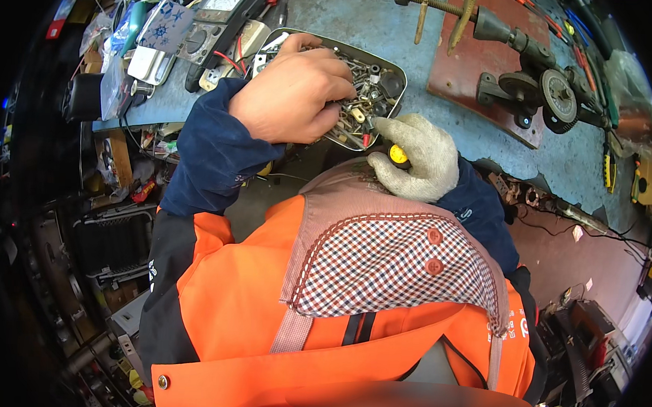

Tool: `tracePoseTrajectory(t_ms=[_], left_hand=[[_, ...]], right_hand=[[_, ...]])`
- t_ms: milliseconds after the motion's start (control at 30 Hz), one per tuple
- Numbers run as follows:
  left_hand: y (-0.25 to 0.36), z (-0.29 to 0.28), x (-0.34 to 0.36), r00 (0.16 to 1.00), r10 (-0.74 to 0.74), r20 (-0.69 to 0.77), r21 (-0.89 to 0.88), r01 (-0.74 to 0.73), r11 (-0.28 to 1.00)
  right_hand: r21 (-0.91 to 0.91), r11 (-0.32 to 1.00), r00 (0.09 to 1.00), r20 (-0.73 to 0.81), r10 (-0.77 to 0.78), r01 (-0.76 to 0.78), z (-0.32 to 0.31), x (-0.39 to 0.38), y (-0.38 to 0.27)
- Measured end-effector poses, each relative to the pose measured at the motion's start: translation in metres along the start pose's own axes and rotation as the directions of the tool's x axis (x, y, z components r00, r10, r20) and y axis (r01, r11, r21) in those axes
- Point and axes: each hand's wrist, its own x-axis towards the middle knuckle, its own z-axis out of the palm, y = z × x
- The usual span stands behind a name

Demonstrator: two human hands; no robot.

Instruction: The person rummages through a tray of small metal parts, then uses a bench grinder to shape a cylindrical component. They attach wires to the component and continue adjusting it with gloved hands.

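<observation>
My bare left hand [298, 89] lies over a metal tin [401, 65] on the bench, its fingers apart and bent down among the parts. Its fingertips are partly hidden. The tin is filled with screws, bolts and other small hardware [355, 114]. A gloved right hand [422, 160], my own, is closed around a screwdriver [399, 154] with a yellow and black handle end, just beside the tin's near right corner. The glove hides most of the screwdriver.
An analog multimeter [206, 34] with red leads sits at the back left, near a patterned box [164, 28]. Toward the right, a reddish board [448, 70] lies under a geared metal mechanism [556, 93]. The blue bench's near edge [559, 188] is ragged.
</observation>
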Motion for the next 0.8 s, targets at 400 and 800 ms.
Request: tracePoseTrajectory(t_ms=[400, 800], left_hand=[[-0.004, -0.018, -0.013, 0.998, 0.066, 0.012, -0.161, -0.063, 0.985], [0.007, 0.006, 0.016, 0.999, -0.008, -0.038, -0.081, 0.004, 0.997]], right_hand=[[-0.028, 0.998, 0.998, 0.017, -0.053, 0.054, 0.002, -0.001, 0.005], [-0.029, 0.999, 0.999, 0.014, -0.038, 0.039, 0.002, -0.002, 0.005]])
